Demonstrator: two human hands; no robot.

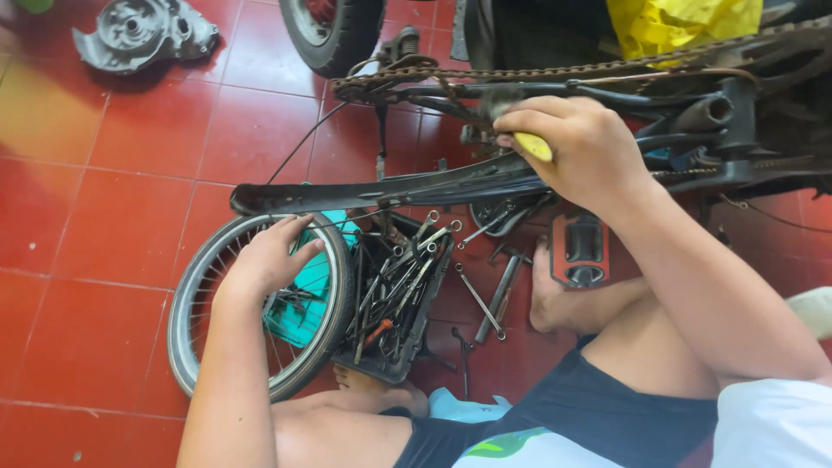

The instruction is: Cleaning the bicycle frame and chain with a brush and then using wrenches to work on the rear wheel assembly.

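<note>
The yellow-handled brush sits closed inside the fingers of the right hand, its bristles just past the fingertips against the rusty chain, which I think could pinch them, while the left hand rests open on the loose wheel.
</note>
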